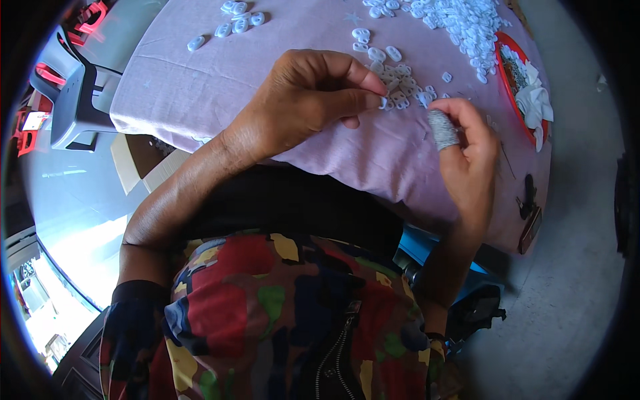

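Observation:
My left hand (313,100) is closed in a pinch, with a small white plastic piece (383,103) between thumb and forefinger. To its right, my right hand (470,143) has its thumb and forefinger tips brought together; whether anything sits between them is too small to tell. Grey wrapping (442,129) covers the right thumb. Just beyond both hands lies a cluster of small off-white pieces with holes (402,81) on the pink tablecloth (300,183). A few glossy white oval pieces (377,55) border that cluster.
A large heap of white pieces (460,27) covers the far right. Several oval pieces (240,25) lie far left. A red tray (501,63) holds small parts and white tissue (533,97). Keys (527,200) lie near the right edge. A grey chair (73,110) and cardboard box (133,160) stand left.

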Motion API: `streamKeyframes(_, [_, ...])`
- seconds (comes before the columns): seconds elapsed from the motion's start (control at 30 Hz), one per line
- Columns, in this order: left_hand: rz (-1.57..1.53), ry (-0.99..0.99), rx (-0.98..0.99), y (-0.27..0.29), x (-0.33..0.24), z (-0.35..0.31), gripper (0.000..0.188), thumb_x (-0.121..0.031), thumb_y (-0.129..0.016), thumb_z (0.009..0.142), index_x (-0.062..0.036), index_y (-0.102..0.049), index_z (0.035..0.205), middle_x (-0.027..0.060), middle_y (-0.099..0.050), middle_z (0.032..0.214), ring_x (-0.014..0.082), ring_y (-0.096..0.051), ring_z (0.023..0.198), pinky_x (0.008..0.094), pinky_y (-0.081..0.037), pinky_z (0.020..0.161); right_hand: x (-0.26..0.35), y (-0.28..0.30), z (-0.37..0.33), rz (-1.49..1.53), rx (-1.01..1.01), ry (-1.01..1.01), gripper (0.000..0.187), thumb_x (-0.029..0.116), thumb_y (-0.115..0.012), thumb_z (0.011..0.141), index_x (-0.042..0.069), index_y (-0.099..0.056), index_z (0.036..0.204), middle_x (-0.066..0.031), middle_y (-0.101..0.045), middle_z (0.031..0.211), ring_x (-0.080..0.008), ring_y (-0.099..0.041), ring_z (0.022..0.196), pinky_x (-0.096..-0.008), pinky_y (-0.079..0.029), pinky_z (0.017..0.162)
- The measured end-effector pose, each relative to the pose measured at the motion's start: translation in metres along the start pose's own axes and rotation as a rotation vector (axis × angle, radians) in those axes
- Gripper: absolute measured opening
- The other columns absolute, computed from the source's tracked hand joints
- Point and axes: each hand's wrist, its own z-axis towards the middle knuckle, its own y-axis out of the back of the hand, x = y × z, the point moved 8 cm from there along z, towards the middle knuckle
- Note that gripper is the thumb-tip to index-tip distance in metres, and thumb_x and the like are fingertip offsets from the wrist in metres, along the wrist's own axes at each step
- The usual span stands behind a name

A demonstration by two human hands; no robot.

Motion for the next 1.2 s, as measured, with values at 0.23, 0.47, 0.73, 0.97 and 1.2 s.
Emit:
streamKeyframes(0.23, [-0.206, 0.237, 0.011, -0.011, 0.007, -0.005, 0.018, -0.011, -0.062, 0.092, -0.0046, -0.064, 0.109, 0.0041, -0.068, 0.089, 0.0042, -0.061, 0.067, 0.0150, -0.040, 0.050, -0.010, -0.009, -0.016, 0.579, 0.022, -0.299, 0.016, 0.000, -0.055, 0.087, 0.000, -0.063, 0.101, -0.0048, -0.067, 0.087, -0.0092, -0.056, 0.072, -0.0231, -0.045, 0.060])
streamKeyframes(0.47, [-0.346, 0.312, 0.024, -0.029, 0.011, -0.008, 0.019, -0.011, -0.061, 0.091, -0.0028, -0.063, 0.108, 0.0060, -0.068, 0.090, 0.0070, -0.064, 0.071, 0.0152, -0.041, 0.051, 0.012, -0.024, -0.024, 0.753, -0.077, -0.100, 0.018, -0.007, -0.055, 0.087, -0.006, -0.060, 0.104, -0.0082, -0.063, 0.100, -0.0107, -0.060, 0.091, -0.0230, -0.047, 0.084])
streamKeyframes(0.73, [-0.386, 0.308, 0.035, -0.029, 0.010, -0.008, 0.020, -0.007, -0.059, 0.092, -0.0017, -0.061, 0.111, 0.0087, -0.068, 0.094, 0.0102, -0.065, 0.075, 0.0165, -0.047, 0.055, 0.020, -0.025, -0.024, 0.631, -0.155, 0.057, 0.018, -0.006, -0.056, 0.088, -0.007, -0.059, 0.106, -0.0088, -0.063, 0.098, -0.0119, -0.062, 0.089, -0.0224, -0.049, 0.079])
streamKeyframes(0.97, [-0.374, 0.314, 0.047, -0.028, 0.014, -0.009, 0.020, -0.006, -0.059, 0.092, -0.0013, -0.062, 0.112, 0.0087, -0.068, 0.095, 0.0103, -0.066, 0.078, 0.0167, -0.049, 0.058, 0.017, -0.033, -0.026, 0.692, -0.088, -0.068, 0.016, -0.005, -0.054, 0.089, -0.007, -0.058, 0.105, -0.0090, -0.062, 0.096, -0.0124, -0.062, 0.089, -0.0234, -0.049, 0.080])
streamKeyframes(1.2, [-0.388, 0.283, 0.058, -0.028, 0.012, -0.009, 0.020, -0.008, -0.058, 0.093, -0.0012, -0.061, 0.111, 0.0093, -0.068, 0.095, 0.0116, -0.067, 0.080, 0.0179, -0.051, 0.061, 0.015, -0.038, -0.026, 0.707, -0.022, -0.129, 0.013, -0.002, -0.052, 0.091, -0.006, -0.057, 0.103, -0.0087, -0.062, 0.095, -0.0113, -0.061, 0.089, -0.0231, -0.047, 0.083])
